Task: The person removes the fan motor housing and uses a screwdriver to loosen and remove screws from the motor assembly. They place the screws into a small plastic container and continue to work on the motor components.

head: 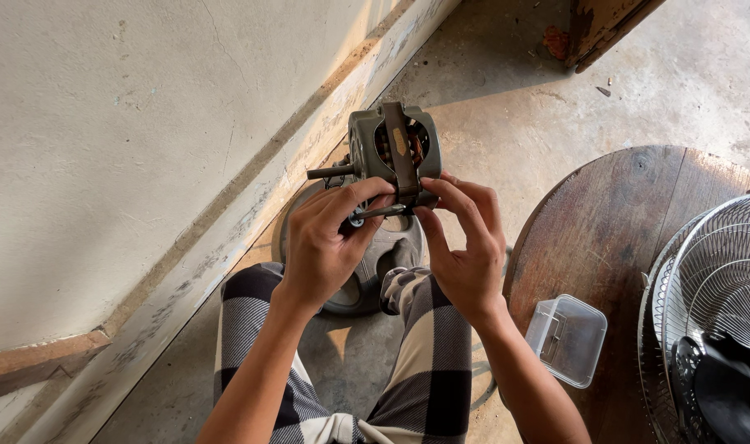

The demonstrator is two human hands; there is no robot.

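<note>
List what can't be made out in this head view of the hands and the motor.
- Near side of the fan motor: covered by the fingers of the left hand and right hand.
- Round grey base on the floor: mostly hidden behind hands and knees.
- Wire fan guard: cut off by the right and bottom edges.
- Contents of the clear plastic box: too small to tell.
</note>
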